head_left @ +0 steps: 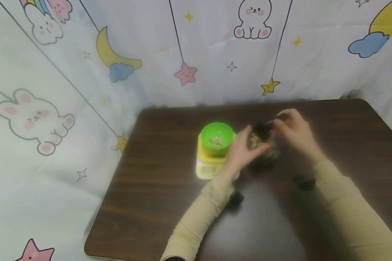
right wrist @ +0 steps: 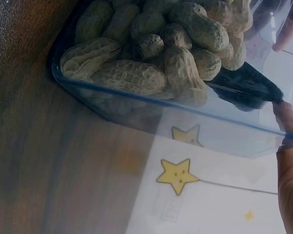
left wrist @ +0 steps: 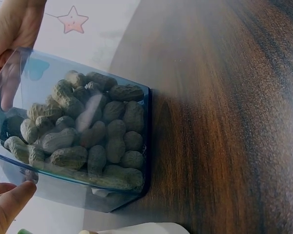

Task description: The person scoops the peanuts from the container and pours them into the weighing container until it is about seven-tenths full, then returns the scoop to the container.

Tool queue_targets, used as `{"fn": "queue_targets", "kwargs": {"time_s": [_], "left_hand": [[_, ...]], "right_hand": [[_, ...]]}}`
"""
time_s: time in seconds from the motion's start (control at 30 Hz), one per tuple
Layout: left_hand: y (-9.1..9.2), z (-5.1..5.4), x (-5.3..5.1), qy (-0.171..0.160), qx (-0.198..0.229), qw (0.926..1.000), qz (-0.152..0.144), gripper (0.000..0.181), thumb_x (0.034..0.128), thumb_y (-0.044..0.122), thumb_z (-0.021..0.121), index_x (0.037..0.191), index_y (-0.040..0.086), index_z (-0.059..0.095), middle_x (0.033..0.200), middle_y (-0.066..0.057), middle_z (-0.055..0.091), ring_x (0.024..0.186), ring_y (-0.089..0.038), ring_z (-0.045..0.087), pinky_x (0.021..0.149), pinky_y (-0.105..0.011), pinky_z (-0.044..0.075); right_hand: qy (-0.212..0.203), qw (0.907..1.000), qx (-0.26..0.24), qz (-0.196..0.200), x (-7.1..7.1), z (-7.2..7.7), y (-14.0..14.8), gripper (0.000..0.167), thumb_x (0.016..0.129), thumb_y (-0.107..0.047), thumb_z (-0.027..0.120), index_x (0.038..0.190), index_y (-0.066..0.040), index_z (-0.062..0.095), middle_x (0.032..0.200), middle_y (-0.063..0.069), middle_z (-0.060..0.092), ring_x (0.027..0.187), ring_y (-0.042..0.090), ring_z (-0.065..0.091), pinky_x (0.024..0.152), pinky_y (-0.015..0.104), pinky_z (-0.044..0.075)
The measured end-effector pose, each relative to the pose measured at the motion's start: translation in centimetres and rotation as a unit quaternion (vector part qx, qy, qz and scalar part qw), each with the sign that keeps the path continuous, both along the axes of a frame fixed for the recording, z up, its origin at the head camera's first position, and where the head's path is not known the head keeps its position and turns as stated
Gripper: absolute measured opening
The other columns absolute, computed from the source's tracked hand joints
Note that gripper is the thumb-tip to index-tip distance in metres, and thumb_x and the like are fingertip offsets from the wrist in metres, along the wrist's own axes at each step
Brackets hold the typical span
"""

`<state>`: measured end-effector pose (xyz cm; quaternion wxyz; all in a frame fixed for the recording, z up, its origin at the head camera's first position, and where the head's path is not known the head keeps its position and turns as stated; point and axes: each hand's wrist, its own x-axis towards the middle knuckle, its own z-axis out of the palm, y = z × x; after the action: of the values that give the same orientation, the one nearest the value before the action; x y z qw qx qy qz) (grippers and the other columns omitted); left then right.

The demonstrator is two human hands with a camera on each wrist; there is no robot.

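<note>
A clear, blue-tinted plastic container (left wrist: 63, 161) full of peanuts in their shells (left wrist: 115, 139) stands on the table. My left hand (head_left: 243, 148) holds its near-left side, thumb and fingers spread about it; in the left wrist view the fingertips (left wrist: 22, 195) touch the wall. Above the opening, my right hand (head_left: 294, 128) pinches the handle of a black scoop (head_left: 262, 131). In the right wrist view the scoop (right wrist: 246, 87) dips inside beside the peanuts, part of it hidden. Left of the container, a green bowl (head_left: 227, 134) with a few peanuts (head_left: 216, 141) sits on a yellow-and-white kitchen scale (head_left: 202, 154).
The dark wood table (head_left: 156, 163) reaches back to a white curtain (head_left: 150, 36) printed with cartoons. The scale's display (head_left: 209, 170) is lit but too blurred to read. Dark shapes (head_left: 235, 201) show beside the sleeves; I cannot tell what they are.
</note>
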<state>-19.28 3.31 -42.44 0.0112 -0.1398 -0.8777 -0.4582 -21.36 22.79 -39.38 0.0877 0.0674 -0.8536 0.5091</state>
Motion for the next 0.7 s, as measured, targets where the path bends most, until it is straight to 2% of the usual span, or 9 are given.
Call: {"fn": "queue_targets", "kwargs": {"time_s": [0.13, 0.27, 0.33, 0.53, 0.7], "left_hand": [[0.04, 0.02, 0.04, -0.004, 0.001, 1.0000, 0.001, 0.090, 0.0749, 0.060, 0.066, 0.147, 0.022, 0.027, 0.150, -0.003, 0.036, 0.136, -0.018, 0.038, 0.113, -0.037, 0.034], [0.07, 0.09, 0.06, -0.010, 0.005, 0.9999, 0.002, 0.091, 0.0752, 0.059, 0.066, 0.147, 0.021, 0.027, 0.151, -0.001, 0.035, 0.137, -0.018, 0.037, 0.114, -0.037, 0.034], [0.08, 0.12, 0.07, -0.010, 0.006, 0.9999, 0.001, 0.091, 0.0754, 0.059, 0.066, 0.147, 0.020, 0.027, 0.150, 0.000, 0.035, 0.136, -0.018, 0.037, 0.114, -0.037, 0.034], [0.07, 0.28, 0.06, -0.011, 0.003, 0.9999, 0.002, 0.091, 0.0747, 0.059, 0.067, 0.147, 0.019, 0.028, 0.150, -0.002, 0.036, 0.136, -0.019, 0.039, 0.113, -0.037, 0.035], [0.08, 0.15, -0.02, -0.005, 0.000, 1.0000, 0.005, 0.093, 0.0744, 0.062, 0.065, 0.147, 0.018, 0.028, 0.150, -0.003, 0.036, 0.136, -0.019, 0.039, 0.113, -0.037, 0.035]], "right_hand": [[-0.023, 0.9983, -0.052, -0.011, -0.06, 0.18, -0.03, 0.029, 0.091, -0.029, 0.060, 0.114, -0.016, 0.047, 0.083, -0.019, 0.069, 0.071, 0.006, 0.070, 0.057, 0.024, 0.057], [-0.041, 0.9966, -0.068, -0.022, -0.07, 0.31, -0.18, 0.028, 0.089, -0.035, 0.061, 0.111, -0.023, 0.048, 0.080, -0.019, 0.068, 0.072, 0.005, 0.070, 0.059, 0.023, 0.057], [-0.045, 0.9962, -0.069, -0.027, -0.08, 0.28, -0.21, 0.028, 0.088, -0.038, 0.061, 0.109, -0.025, 0.048, 0.083, -0.018, 0.069, 0.073, 0.004, 0.070, 0.062, 0.023, 0.058], [-0.066, 0.9919, -0.099, -0.044, -0.29, 0.30, -0.24, 0.035, 0.086, -0.042, 0.062, 0.111, -0.022, 0.049, 0.097, -0.009, 0.070, 0.075, 0.006, 0.070, 0.064, 0.022, 0.058], [-0.079, 0.9896, -0.107, -0.056, -0.46, 0.60, -0.41, 0.037, 0.085, -0.045, 0.061, 0.110, -0.022, 0.048, 0.097, -0.009, 0.070, 0.074, 0.003, 0.070, 0.065, 0.020, 0.058]]}}
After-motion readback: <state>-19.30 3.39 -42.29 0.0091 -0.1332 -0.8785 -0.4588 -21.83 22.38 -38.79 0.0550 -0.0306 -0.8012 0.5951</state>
